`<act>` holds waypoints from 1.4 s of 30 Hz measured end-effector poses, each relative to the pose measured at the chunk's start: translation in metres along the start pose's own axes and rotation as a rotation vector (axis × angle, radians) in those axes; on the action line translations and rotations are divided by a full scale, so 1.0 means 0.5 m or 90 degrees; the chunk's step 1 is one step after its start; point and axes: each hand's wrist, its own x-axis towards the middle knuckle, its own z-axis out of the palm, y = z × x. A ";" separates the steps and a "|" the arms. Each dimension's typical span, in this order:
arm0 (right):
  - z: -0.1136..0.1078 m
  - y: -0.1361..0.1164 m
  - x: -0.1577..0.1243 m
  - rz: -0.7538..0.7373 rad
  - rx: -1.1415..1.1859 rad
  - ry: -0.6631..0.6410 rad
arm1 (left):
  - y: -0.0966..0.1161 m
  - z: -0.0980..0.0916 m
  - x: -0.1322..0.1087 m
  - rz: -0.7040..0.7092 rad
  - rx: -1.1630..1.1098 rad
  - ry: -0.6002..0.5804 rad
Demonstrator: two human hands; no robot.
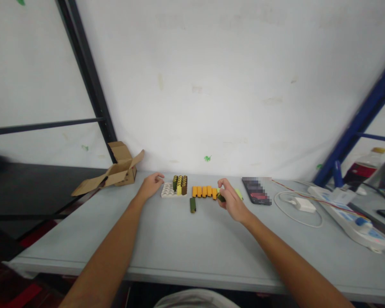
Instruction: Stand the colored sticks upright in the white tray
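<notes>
Piece [221,198] in fingers [224,182], dark green

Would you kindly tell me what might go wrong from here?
The dark green piece in the right hand could slip. That hand is also close to the row of orange pieces and might knock them askew. The left hand is beside the partly filled white tray, so a nudge could shift it.

I count one open cardboard box [123,169] by the back left corner of the worktop [192,248], one white tray [167,190] and five visible orange pieces [204,191] toward its back edge, one loose green piece [193,205], one power strip [348,218].
</notes>
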 end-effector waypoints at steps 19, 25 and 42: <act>-0.004 0.010 0.002 0.034 -0.086 0.054 | 0.016 -0.005 -0.006 0.002 -0.008 -0.013; -0.004 0.008 0.004 0.025 -0.061 0.044 | 0.022 -0.008 -0.008 0.001 -0.002 0.020; 0.022 0.054 0.012 -0.089 -0.064 -0.063 | 0.256 -0.011 -0.092 0.269 -0.109 -0.107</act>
